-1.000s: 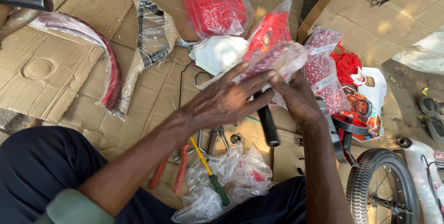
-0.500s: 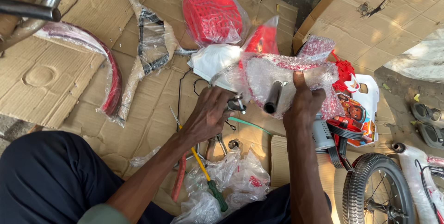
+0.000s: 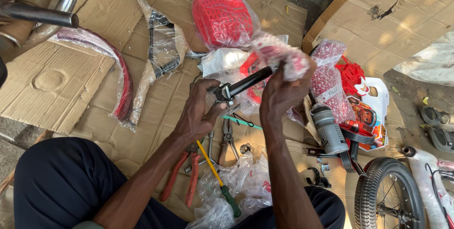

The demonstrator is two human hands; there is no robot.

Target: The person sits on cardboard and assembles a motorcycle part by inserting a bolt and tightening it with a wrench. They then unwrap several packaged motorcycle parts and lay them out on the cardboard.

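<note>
Makeshift bicycle-assembly spot: cardboard flooring (image 3: 56, 92), pliers (image 3: 182, 181), wrapped parts, small wheel (image 3: 385, 193).

1. Both forearms are bare; the left hand (image 3: 198, 115) and right hand (image 3: 281, 92) wear no gloves, rings or watch.
2. Dark navy trousers (image 3: 61, 181) cover the legs.
3. A pale green sleeve edge (image 3: 87, 225) shows at the bottom.

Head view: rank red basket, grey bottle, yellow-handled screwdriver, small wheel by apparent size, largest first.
1. Red basket, in a clear bag.
2. Small wheel, partly cut off by the frame edge, so its rank against the basket is unsure.
3. Grey bottle.
4. Yellow-handled screwdriver: longer than the bottle but far thinner, so these two are close.
</note>
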